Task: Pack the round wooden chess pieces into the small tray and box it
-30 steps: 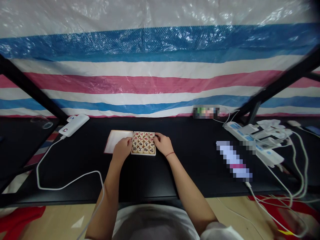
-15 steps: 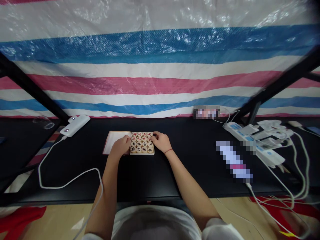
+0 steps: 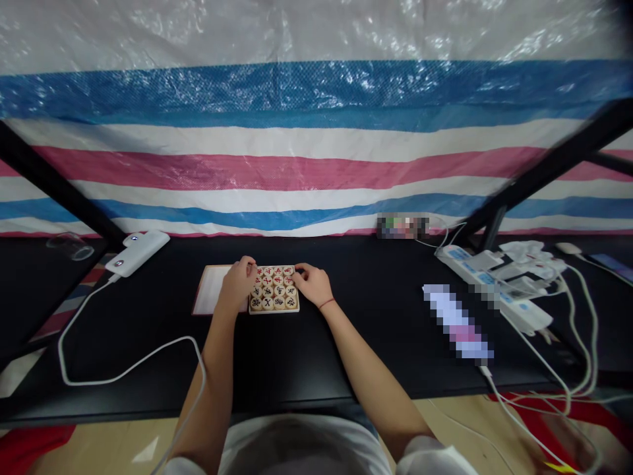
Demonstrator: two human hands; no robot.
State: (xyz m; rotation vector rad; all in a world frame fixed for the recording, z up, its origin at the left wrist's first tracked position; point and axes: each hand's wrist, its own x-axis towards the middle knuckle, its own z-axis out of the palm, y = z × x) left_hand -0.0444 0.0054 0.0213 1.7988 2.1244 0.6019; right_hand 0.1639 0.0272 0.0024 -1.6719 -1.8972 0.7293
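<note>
A shallow box (image 3: 274,311) lies on the black table, filled with rows of round Chinese chess pieces (image 3: 268,291) bearing red characters at the back and black ones at the front. Its cover (image 3: 212,290) is folded out flat to the left, pale inside with a reddish edge. My left hand (image 3: 238,282) is closed at the box's left side, fingers curled by the far left corner and hiding part of the cover. My right hand (image 3: 315,284) holds the right side, forefinger at the far corner and thumb beside the pieces.
A white power bank (image 3: 138,253) with a cable stands at the left, near a clear cup (image 3: 74,247). On the right are a blurred-out phone (image 3: 455,323), a power strip (image 3: 494,284) full of plugs, and cables. A striped plastic sheet (image 3: 297,142) hangs behind the table.
My left hand has shifted toward the far left corner of the box, and its fingers have loosened from a tight fist. My right hand stays at the right side. The view has shifted slightly.
</note>
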